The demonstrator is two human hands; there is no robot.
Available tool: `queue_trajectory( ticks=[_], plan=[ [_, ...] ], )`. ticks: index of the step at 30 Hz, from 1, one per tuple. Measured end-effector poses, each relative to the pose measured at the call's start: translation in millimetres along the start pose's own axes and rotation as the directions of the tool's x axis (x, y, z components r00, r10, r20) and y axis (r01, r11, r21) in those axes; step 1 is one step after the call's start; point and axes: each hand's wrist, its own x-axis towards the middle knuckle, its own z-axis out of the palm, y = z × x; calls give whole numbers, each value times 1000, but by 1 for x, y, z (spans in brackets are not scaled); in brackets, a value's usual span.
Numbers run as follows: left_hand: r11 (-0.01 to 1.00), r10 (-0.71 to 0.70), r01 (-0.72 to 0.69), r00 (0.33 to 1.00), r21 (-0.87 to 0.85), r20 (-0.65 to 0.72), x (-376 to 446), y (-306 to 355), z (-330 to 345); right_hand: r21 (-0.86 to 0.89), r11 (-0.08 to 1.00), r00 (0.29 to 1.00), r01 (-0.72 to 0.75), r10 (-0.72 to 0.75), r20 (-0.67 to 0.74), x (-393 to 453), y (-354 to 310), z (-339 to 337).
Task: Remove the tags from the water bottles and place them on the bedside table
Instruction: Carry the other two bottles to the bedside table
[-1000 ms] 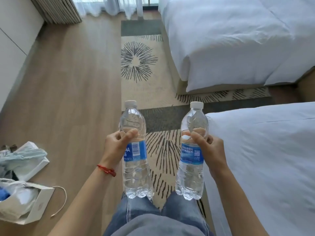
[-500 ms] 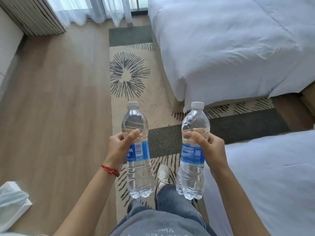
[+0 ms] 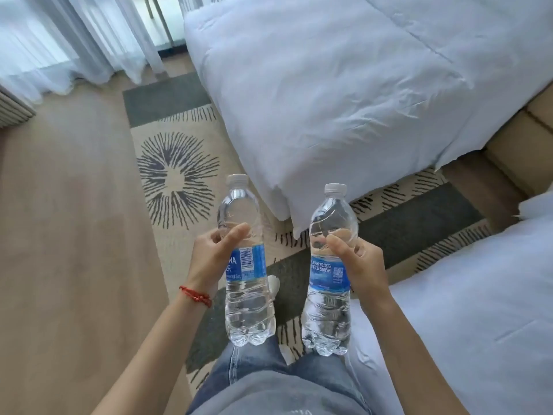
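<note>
— Starting nearest the camera, what shows?

— Blue jeans and the hem of a grey top fill the bottom edge, with two bare forearms reaching forward above them. The left wrist wears a red string bracelet.

— And the hands?

— The left hand wraps around the left water bottle just above its blue label, thumb laid across the front. The right hand grips the right water bottle at about the same height, thumb over the clear shoulder, fingers behind its blue label. Both bottles are upright, side by side but apart, held in the air over the legs, white caps on and water inside.

— Any separate tag on them?

— Only the printed wrap labels are visible; one shows a barcode, the other a square code.

— What lies below the bottles?

— A white shoe peeks out between them on a patterned rug of beige with dark starburst lines and grey bands. Wooden floor runs along the left.

— Farther out?

— A white-covered bed sits close on the right, and a second bed with a white duvet stands beyond the rug. Sheer curtains hang at the far left.
</note>
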Motion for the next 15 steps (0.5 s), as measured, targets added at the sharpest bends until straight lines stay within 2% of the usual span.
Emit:
queue_trajectory(
  ticks=[4,8,11,15],
  plan=[
    [998,29,-35,993,54,114,68,24,38,4,1000,989,20,-19,-147,45,-8,-13],
    [990,27,-68,953,124,302,134,52,85,-5,1000,935,19,-19,-354,83,-19,-29],
    [971,42,-136,907,197,419,173,72,122,17,1000,865,3,5,-501,105,-26,-42],
    [948,30,-211,806,238,591,210,95,171,49,999,729,-9,40,-683,120,-33,-63]
  ],
)
